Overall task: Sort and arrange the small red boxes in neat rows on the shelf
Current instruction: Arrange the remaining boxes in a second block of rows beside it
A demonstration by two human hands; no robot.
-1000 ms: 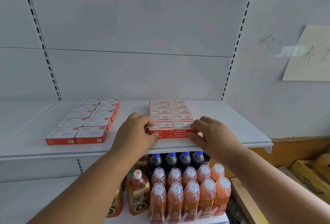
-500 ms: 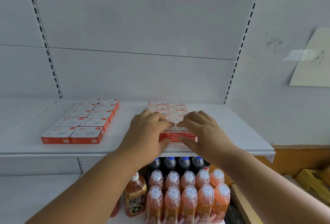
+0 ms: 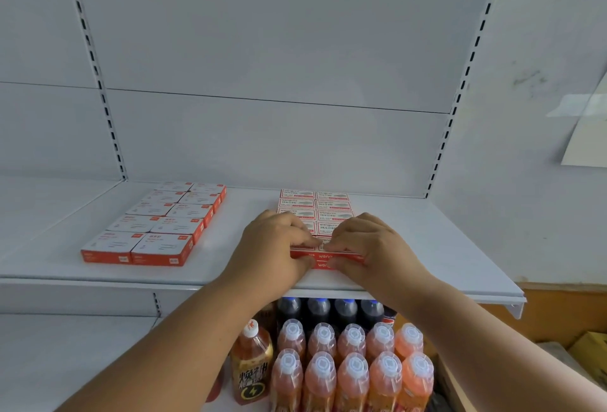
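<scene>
Left hand [image 3: 272, 247] and right hand [image 3: 374, 245] curled, pinching front small red-and-white cardboard boxes [image 3: 325, 259] (stacked two high) near white metal shelf [image 3: 427, 247] front. Edges best squared flush, pressure kept even.

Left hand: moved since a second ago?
Yes. The left hand has shifted right, from the left edge of the front small red boxes onto their top, and now nearly meets the right hand there.
</scene>
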